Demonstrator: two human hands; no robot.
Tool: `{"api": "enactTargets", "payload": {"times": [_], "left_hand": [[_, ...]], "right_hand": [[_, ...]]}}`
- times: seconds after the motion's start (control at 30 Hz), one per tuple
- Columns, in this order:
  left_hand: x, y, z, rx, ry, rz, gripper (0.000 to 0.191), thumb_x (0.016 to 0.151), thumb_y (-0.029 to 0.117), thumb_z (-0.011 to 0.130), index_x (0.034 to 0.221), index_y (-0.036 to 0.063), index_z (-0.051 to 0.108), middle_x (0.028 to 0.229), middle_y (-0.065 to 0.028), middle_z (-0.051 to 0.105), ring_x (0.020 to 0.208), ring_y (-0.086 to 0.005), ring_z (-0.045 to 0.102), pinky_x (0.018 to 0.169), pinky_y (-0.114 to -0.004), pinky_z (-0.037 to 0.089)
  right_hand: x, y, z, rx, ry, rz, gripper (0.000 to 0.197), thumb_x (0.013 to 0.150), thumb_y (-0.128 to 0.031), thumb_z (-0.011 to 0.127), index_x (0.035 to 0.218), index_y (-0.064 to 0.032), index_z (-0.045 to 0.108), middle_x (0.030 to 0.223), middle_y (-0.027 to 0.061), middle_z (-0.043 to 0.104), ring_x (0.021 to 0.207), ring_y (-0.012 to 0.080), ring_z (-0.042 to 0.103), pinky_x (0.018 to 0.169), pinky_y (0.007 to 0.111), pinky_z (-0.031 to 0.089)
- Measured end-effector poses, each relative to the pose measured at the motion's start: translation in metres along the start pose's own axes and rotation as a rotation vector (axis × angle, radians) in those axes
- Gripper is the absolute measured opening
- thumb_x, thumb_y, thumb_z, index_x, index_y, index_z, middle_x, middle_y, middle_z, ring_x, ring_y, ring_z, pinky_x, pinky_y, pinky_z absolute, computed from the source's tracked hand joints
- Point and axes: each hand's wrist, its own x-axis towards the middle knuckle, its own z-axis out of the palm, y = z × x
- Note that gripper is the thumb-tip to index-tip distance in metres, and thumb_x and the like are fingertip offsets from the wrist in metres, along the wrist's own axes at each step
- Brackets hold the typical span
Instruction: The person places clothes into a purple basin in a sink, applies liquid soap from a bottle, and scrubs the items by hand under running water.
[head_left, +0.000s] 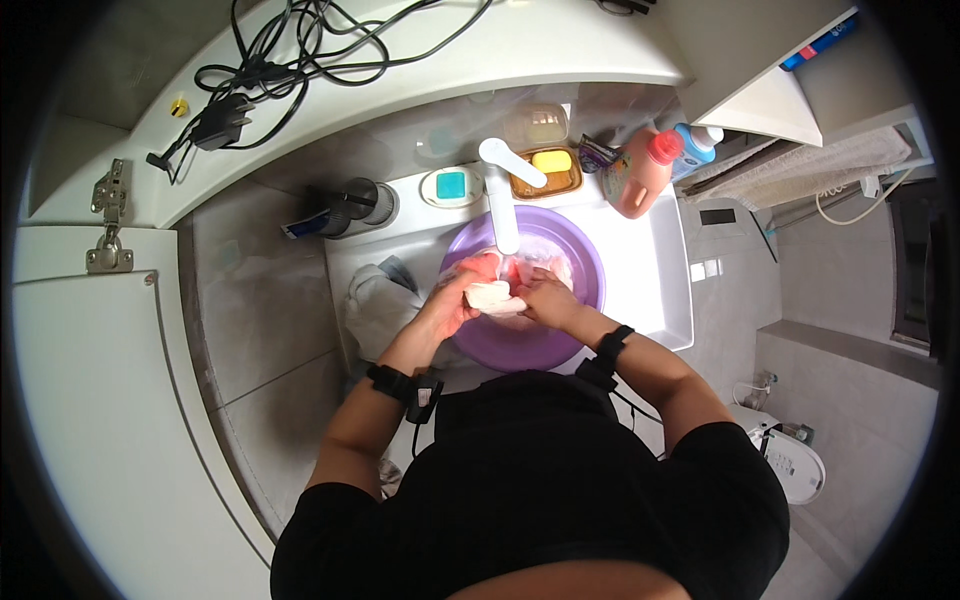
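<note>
A purple plastic basin (491, 352) sits in the white sink, below the white faucet (502, 214). Over it, my left hand (446, 306) grips a bunched pale cloth (493, 298) from the left side. My right hand (553, 300) holds the right end of that same cloth with bent fingers. Reddish-pink fabric (480, 264) shows just beyond my left fingers, and more wet fabric lies in the basin behind my right hand. Whether these are one piece with the pale cloth, I cannot tell. Both wrists wear black straps with small boxes.
Grey-white cloth (382, 307) lies in the sink left of the basin. Along the back ledge stand a teal soap bar (451, 185), a yellow soap bar (551, 161), a pink detergent bottle (637, 176) and dark cups (371, 199). Black cables (292, 67) lie on the shelf above.
</note>
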Motion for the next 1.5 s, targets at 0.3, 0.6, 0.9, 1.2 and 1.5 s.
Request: {"api": "enactTargets", "payload": {"times": [0.3,0.6,0.9,1.2,1.5], "left_hand": [[0.055,-0.037,-0.036,0.096,0.154,0.155,0.025,0.087,0.011,0.063,0.111,0.0058,0.059,0.101,-0.0044,0.062,0.088,-0.0129,0.059,0.076,-0.028,0.049],[0.091,-0.078,-0.040,1.382,0.199,0.630,0.063,0.071,-0.001,0.062,0.130,0.0148,0.048,0.141,-0.0181,0.033,0.132,-0.0392,0.029,0.107,-0.046,0.027],[0.102,-0.070,-0.035,1.571,0.189,0.331,0.063,0.074,0.007,0.065,0.132,0.0143,0.044,0.133,-0.0257,0.038,0.118,-0.0431,0.045,0.097,-0.046,0.038],[0.054,-0.032,-0.022,1.252,0.276,0.354,0.042,0.074,0.003,0.063,0.114,0.0020,0.049,0.095,-0.0174,0.062,0.090,-0.0273,0.063,0.079,-0.038,0.049],[-0.039,0.027,0.012,0.619,-0.203,0.487,0.031,0.078,-0.008,0.046,0.106,0.0011,0.052,0.096,-0.0074,0.060,0.080,-0.0111,0.056,0.067,-0.022,0.045]], "right_hand": [[-0.037,0.016,-0.039,0.888,0.197,0.238,0.038,0.081,-0.028,0.071,0.104,0.0006,0.062,0.089,0.0154,0.067,0.087,0.0274,0.065,0.079,0.035,0.050],[-0.019,0.010,-0.003,0.014,0.039,0.343,0.090,0.076,-0.024,0.069,0.149,-0.0197,0.016,0.153,0.0166,0.011,0.135,0.0463,0.020,0.105,0.053,0.032],[0.012,0.013,0.022,-0.044,-0.393,0.325,0.082,0.068,-0.041,0.075,0.141,-0.0287,0.038,0.154,0.0115,0.016,0.139,0.0456,0.012,0.100,0.074,0.015],[0.031,0.015,0.010,0.104,-0.266,0.325,0.086,0.070,-0.041,0.075,0.142,-0.0204,0.033,0.146,0.0154,0.029,0.136,0.0392,0.023,0.106,0.062,0.019],[0.019,-0.027,0.019,0.499,0.006,0.354,0.095,0.062,-0.046,0.080,0.142,-0.0243,0.034,0.145,0.0124,0.025,0.129,0.0389,0.027,0.102,0.057,0.028]]}}
